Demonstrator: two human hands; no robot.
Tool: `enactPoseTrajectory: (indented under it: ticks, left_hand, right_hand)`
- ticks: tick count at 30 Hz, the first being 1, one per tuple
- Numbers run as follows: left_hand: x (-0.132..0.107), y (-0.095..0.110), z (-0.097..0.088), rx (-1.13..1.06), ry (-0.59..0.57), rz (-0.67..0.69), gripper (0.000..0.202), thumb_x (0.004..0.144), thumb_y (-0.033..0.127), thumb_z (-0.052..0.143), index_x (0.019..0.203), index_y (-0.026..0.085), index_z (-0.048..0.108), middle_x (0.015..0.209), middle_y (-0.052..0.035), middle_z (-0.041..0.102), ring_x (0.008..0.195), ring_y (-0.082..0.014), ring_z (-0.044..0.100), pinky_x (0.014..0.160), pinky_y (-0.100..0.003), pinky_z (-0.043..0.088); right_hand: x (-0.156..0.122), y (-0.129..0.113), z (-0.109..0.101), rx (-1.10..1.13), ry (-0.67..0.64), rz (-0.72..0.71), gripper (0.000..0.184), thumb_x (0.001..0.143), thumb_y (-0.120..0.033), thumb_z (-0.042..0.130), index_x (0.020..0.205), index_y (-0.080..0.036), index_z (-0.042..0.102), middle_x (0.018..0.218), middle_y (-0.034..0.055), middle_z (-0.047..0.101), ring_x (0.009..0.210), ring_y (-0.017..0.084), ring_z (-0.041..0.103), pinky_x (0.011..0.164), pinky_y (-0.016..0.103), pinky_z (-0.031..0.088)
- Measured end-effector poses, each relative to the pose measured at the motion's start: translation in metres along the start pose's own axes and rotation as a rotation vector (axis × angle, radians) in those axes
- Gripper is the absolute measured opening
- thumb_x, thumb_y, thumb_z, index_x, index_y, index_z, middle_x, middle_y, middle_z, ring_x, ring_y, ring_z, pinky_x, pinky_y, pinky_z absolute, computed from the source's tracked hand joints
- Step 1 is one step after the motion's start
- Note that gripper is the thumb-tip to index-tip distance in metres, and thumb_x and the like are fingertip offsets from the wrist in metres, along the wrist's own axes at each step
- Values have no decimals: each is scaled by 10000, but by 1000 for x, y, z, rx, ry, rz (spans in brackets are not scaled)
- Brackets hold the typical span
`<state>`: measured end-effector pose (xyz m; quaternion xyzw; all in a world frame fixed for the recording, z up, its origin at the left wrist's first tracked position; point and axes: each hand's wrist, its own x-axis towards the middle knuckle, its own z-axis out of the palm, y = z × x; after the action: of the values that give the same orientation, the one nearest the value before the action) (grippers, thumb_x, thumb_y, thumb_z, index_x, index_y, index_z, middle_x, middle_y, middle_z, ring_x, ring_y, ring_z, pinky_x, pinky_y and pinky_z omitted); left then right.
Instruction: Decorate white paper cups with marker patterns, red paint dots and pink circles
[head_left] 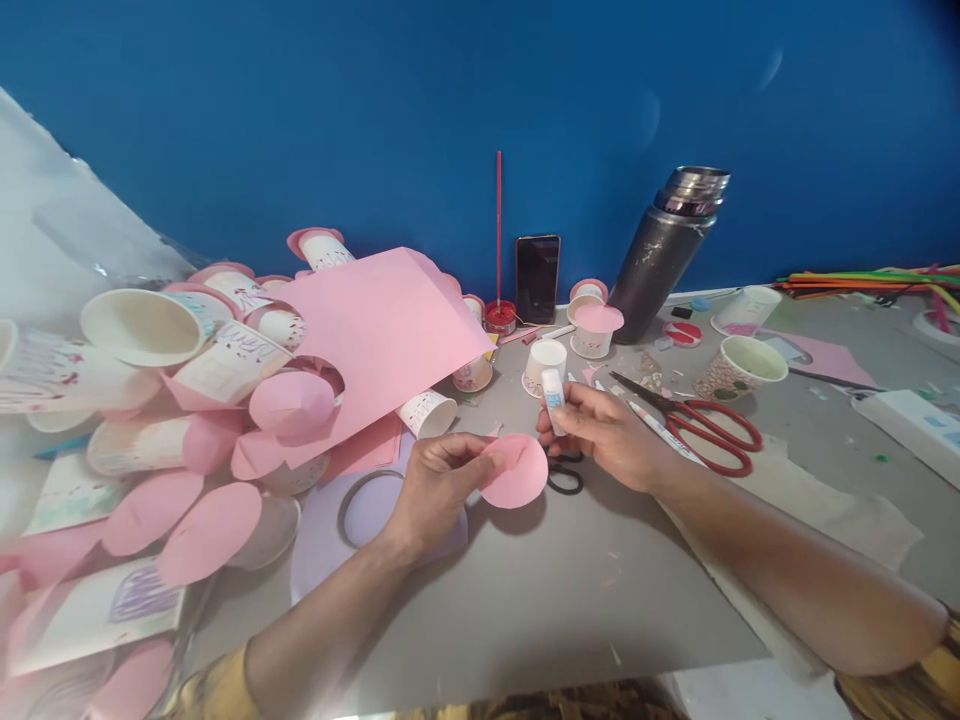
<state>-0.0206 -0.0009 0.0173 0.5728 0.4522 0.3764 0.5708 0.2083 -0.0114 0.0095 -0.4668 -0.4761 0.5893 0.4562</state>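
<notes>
My left hand pinches a pink paper circle by its left edge, holding it just above the grey table. My right hand is closed around a small white glue stick, its tip up and close to the circle's upper edge. Both hands are near the table's middle. Black scissors lie partly hidden under the right hand.
A heap of paper cups with pink paper caps and a large pink sheet fill the left. Red-handled scissors, a steel flask, a phone, loose cups and pipe cleaners lie behind and right.
</notes>
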Motion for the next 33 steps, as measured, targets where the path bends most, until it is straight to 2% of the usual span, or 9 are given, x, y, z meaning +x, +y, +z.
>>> enactPoseTrajectory:
  ticks: [3, 6, 9, 12, 16, 21, 27, 33]
  left_hand:
    - [2, -3, -2, -2, 52, -23, 224, 712, 367, 794, 609, 176, 743, 602, -12, 664, 581, -122, 526, 569, -263, 428]
    - [5, -7, -4, 15, 143, -24, 252, 710, 373, 800, 584, 173, 715, 560, 9, 624, 555, -108, 496, 559, -254, 412]
    - [6, -9, -5, 25, 170, -9, 251, 720, 368, 804, 588, 171, 723, 557, 14, 621, 551, -102, 482, 552, -250, 398]
    - [6, -10, -5, -2, 150, 12, 228, 732, 374, 814, 631, 175, 766, 602, 3, 671, 579, -109, 508, 575, -253, 423]
    - [6, -10, -4, -35, 106, 0, 197, 735, 378, 829, 719, 182, 823, 737, -41, 771, 676, -148, 600, 649, -276, 475]
    - [5, -8, -4, -14, 85, -3, 193, 741, 373, 818, 780, 188, 854, 818, -64, 803, 735, -169, 627, 690, -290, 483]
    - [2, -9, 0, 71, 72, -9, 197, 760, 350, 757, 716, 165, 808, 636, -13, 680, 610, -116, 503, 579, -248, 388]
    - [-1, -8, 4, 169, 104, 21, 201, 768, 327, 677, 660, 163, 723, 627, 0, 650, 624, -122, 521, 592, -247, 405]
  right_hand:
    - [-8, -5, 3, -192, -5, -87, 441, 881, -605, 713, 1046, -214, 596, 844, 20, 675, 709, 166, 630, 675, 322, 539]
    - [-19, -13, 6, -420, -4, -180, 338, 975, -510, 587, 1141, -216, 591, 764, -20, 624, 647, 148, 563, 609, 279, 463]
    - [-25, -18, 10, -684, -74, -231, 191, 973, -372, 559, 1074, -233, 642, 752, -26, 640, 658, 150, 558, 590, 262, 401]
    - [-26, -20, 13, -863, -44, -233, 132, 950, -290, 548, 991, -240, 663, 701, -39, 650, 608, 148, 542, 574, 264, 365]
    - [-24, -22, 13, -931, 38, -205, 158, 948, -306, 555, 997, -244, 692, 673, -45, 654, 565, 148, 534, 560, 266, 357]
    - [-23, -24, 10, -919, 28, -195, 186, 953, -308, 547, 1011, -250, 713, 703, -43, 672, 571, 145, 541, 564, 266, 369]
    - [-25, -19, 11, -981, -91, -249, 199, 942, -258, 564, 1079, -255, 708, 807, -28, 740, 642, 150, 580, 618, 268, 384]
    - [-28, -10, 14, -1103, -19, -385, 154, 951, -300, 612, 1083, -231, 651, 828, -2, 767, 645, 175, 630, 622, 286, 362]
